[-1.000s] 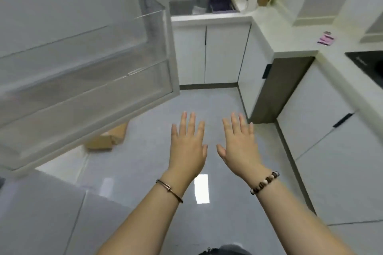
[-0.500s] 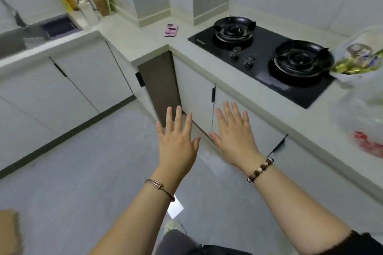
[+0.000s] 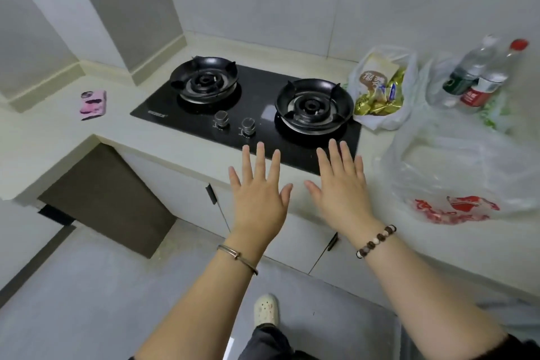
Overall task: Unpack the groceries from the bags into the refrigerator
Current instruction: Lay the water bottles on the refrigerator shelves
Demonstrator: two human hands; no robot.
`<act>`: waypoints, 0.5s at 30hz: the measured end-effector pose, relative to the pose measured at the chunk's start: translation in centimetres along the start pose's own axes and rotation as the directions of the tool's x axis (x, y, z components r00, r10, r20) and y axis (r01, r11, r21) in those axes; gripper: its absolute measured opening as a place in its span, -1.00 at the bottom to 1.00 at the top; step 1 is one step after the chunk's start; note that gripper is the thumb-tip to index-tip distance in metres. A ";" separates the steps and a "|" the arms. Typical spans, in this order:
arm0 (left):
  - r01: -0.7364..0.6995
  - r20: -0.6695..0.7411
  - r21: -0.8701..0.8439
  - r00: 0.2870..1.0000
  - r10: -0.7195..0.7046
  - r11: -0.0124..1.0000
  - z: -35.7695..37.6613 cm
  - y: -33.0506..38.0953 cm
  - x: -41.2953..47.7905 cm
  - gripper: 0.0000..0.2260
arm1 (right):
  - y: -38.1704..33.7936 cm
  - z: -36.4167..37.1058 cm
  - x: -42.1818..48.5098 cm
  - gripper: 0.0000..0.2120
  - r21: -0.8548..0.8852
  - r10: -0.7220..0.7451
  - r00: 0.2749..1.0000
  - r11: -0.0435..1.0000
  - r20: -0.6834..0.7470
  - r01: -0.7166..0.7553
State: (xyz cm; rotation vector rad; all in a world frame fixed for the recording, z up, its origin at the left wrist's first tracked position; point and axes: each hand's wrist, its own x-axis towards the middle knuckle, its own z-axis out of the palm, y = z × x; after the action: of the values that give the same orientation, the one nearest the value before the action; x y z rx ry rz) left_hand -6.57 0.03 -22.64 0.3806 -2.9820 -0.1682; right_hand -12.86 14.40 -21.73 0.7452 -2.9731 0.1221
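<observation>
Groceries (image 3: 378,93), gold-wrapped snacks, are kept in a white bag (image 3: 377,123) just right of the hob (image 3: 251,108), toward the back edge of the surface (image 3: 58,131). A clear bag (image 3: 455,166) with red print is spread nearer the front edge, with two bottles (image 3: 479,79) stood behind it. The left hand (image 3: 258,193) and right hand (image 3: 342,187) are held flat and released over the front edge. A pink phone (image 3: 93,104) is laid near the left corner. The bottles' bases are hidden by plastic.
</observation>
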 end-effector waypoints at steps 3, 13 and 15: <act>-0.089 -0.065 -0.019 0.994 0.087 0.996 0.1 -0.6 5.3 -0.43 | 0.7 -0.3 4.1 -0.35 -0.008 0.074 0.997 0.997 -0.012 -0.074; -0.366 -0.083 -0.082 0.929 0.360 0.927 1.2 3.3 16.4 -0.42 | 5.3 -1.6 10.1 -0.34 -0.021 0.305 0.950 0.951 -0.075 -0.307; -0.412 -0.094 -0.084 0.910 0.404 0.907 1.0 4.8 17.9 -0.42 | 6.9 -2.1 10.3 -0.35 -0.026 0.352 0.932 0.935 -0.086 -0.355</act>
State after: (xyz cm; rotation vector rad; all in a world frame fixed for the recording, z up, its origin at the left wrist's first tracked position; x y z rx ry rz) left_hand -25.05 0.10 -20.92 -0.2480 -2.8821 -0.2528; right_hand -25.11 15.84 -19.15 0.1866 -2.9882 0.1073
